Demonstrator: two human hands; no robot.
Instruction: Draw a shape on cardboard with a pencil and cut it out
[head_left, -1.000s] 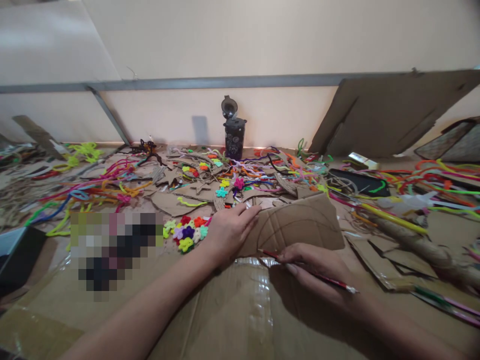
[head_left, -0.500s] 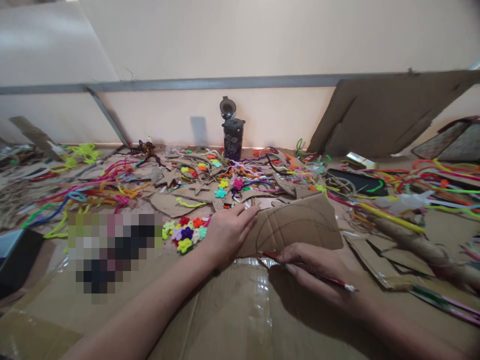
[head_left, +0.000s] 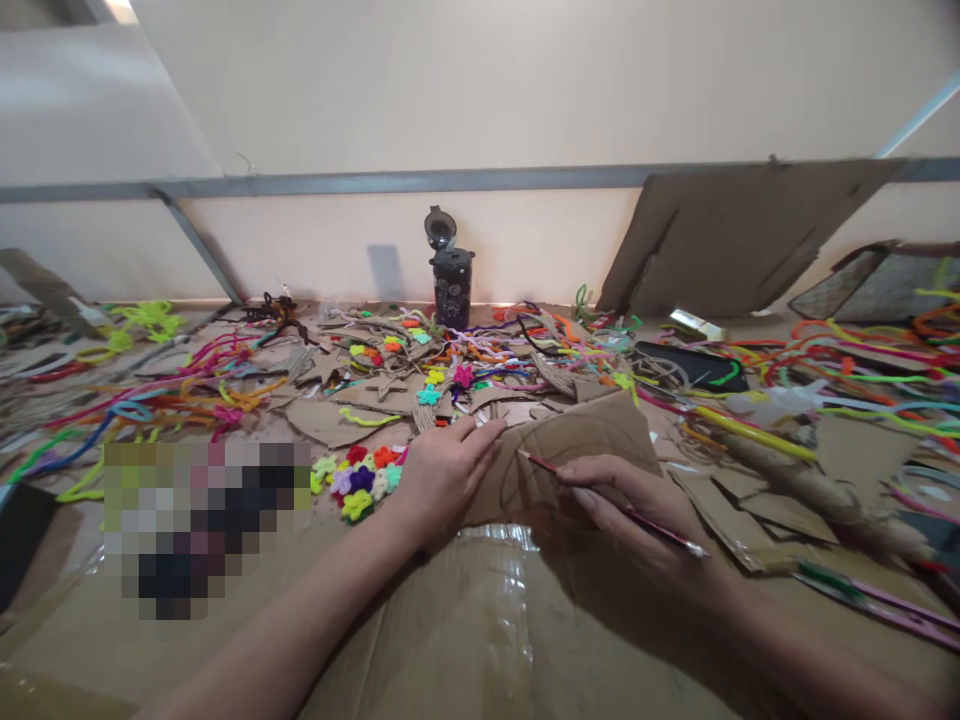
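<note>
A brown cardboard piece (head_left: pixel 600 430) with curved pencil lines lies before me on a taped cardboard sheet (head_left: pixel 427 620). Along its left side, my left hand (head_left: pixel 442 475) holds the piece steady, fingers pressed together. In my right hand (head_left: pixel 630 500) is a red pencil (head_left: pixel 667 538), pinched between thumb and fingers. Its tip rests on or just above the cardboard, near the left end of the drawn curve. My right hand covers the lower right of the piece. Small colourful pipe-cleaner flowers (head_left: pixel 360 480) sit beside my left wrist.
A black tumbler (head_left: pixel 452 285) with its lid up stands at the back among pipe cleaners and cardboard cutouts. To the right lie a phone (head_left: pixel 690 366), a cardboard tube (head_left: pixel 817 480), scraps, and pink-handled scissors (head_left: pixel 892 603). A large cardboard panel (head_left: pixel 750 240) leans against the wall.
The pencil tip has moved up from the cardboard piece's lower edge, further onto its face. My left hand still holds the piece. The whole view has shifted slightly.
</note>
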